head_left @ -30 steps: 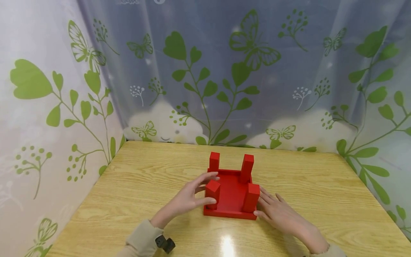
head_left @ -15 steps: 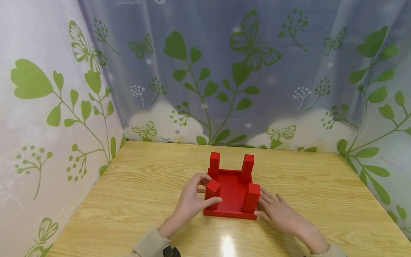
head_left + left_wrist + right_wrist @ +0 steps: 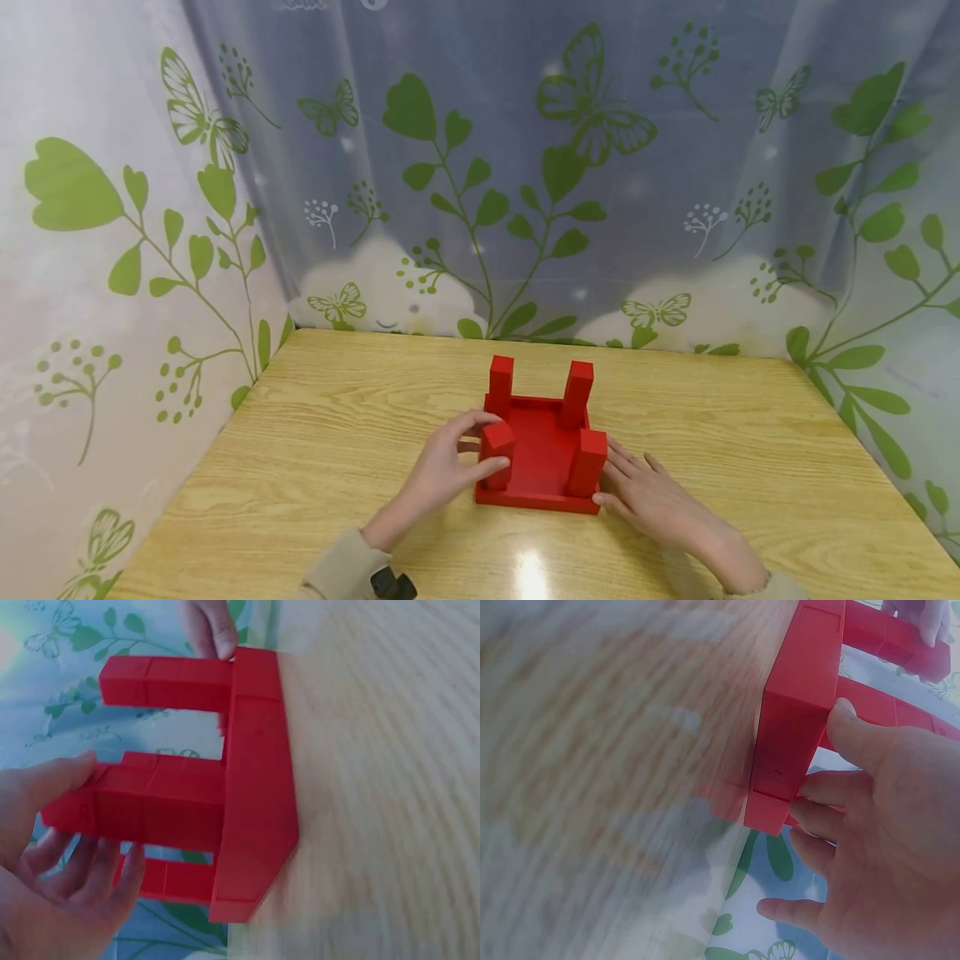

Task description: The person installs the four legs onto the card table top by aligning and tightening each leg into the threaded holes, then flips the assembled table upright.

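A red piece like a small upturned table, its tray-shaped top (image 3: 538, 502) flat on the wooden surface, has a leg standing at each corner. My left hand (image 3: 435, 471) holds the near-left leg (image 3: 154, 802) near its free end, thumb on one side and fingers curled on the other. That leg's end looks slightly twisted against the part below. My right hand (image 3: 660, 504) lies along the tray's right side, fingers extended, thumb touching the near-right corner. In the right wrist view, its fingertips touch the red side wall (image 3: 791, 720) beside the near-right leg (image 3: 587, 462).
The wooden table (image 3: 360, 375) extends around the red piece on every side. A curtain (image 3: 495, 167) printed with leaves and butterflies hangs behind it, with similar cloth on the left and right.
My left fingers have drawn back from over the tray and closed round the near-left leg, whose top has turned a little. The right hand and the tray have kept their place.
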`<state>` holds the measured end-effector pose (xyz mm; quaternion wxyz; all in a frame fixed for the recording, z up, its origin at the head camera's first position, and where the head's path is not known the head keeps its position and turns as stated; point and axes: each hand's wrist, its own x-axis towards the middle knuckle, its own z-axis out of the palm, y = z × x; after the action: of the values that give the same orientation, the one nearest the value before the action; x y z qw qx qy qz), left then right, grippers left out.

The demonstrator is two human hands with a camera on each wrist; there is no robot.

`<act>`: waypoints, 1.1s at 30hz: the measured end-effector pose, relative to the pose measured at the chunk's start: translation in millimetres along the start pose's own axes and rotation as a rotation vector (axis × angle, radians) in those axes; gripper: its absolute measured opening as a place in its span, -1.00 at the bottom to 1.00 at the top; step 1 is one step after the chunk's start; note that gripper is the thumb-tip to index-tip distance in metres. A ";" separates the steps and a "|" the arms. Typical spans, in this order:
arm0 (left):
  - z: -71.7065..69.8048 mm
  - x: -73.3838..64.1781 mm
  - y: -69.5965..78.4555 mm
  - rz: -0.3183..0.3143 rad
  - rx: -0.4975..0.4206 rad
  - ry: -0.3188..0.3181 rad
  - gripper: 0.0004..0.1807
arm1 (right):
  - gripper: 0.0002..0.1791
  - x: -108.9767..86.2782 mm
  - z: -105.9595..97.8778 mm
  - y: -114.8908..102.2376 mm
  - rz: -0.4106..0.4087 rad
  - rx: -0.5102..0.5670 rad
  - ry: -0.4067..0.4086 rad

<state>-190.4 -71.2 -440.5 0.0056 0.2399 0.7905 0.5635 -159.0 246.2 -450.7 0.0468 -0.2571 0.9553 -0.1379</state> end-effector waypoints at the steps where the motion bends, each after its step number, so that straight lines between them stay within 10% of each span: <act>1: -2.8 0.5 -0.8 0.000 -0.021 -0.034 -0.50 | -0.24 0.0 0.0 -0.1 0.001 -0.001 -0.001; 10: -18.0 6.3 -12.4 -0.011 -0.143 -0.229 -0.47 | -0.23 0.1 -0.6 -0.5 0.006 0.013 -0.011; 33: -23.1 12.6 -15.4 0.031 -0.139 -0.295 -0.53 | -0.25 0.3 -1.7 -1.1 -0.005 0.019 0.000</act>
<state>-213.8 -90.7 -442.6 0.1297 0.3312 0.7366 0.5753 -159.1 245.6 -448.8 0.0491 -0.2593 0.9533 -0.1472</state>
